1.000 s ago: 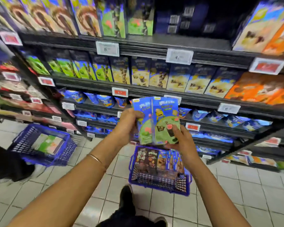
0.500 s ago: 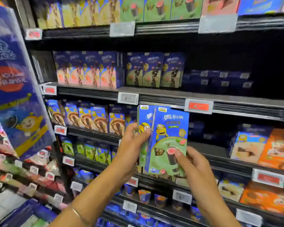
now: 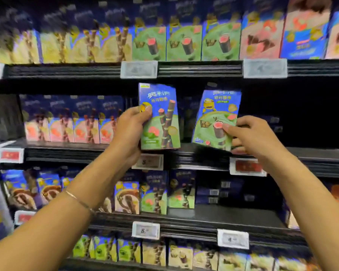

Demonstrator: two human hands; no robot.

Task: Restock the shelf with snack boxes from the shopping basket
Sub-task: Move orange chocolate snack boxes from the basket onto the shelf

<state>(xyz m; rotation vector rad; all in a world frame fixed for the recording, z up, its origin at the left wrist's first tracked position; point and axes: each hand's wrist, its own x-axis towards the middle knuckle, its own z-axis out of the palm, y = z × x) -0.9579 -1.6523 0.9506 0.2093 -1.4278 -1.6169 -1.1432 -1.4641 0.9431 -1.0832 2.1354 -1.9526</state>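
At middle shelf (image 3: pixel 194 151) front edge: left hand (image 3: pixel 128 132) fingers grip wafer-stick box (image 3: pixel 160 118) upright, right hand (image 3: pixel 250 135) fingers pinch tilted green box (image 3: pixel 213 118), split for separate slotting into the dark gap.

Top-shelf boxes (image 3: pixel 184 42) blurred, price tags (image 3: pixel 139 69) unreadable.
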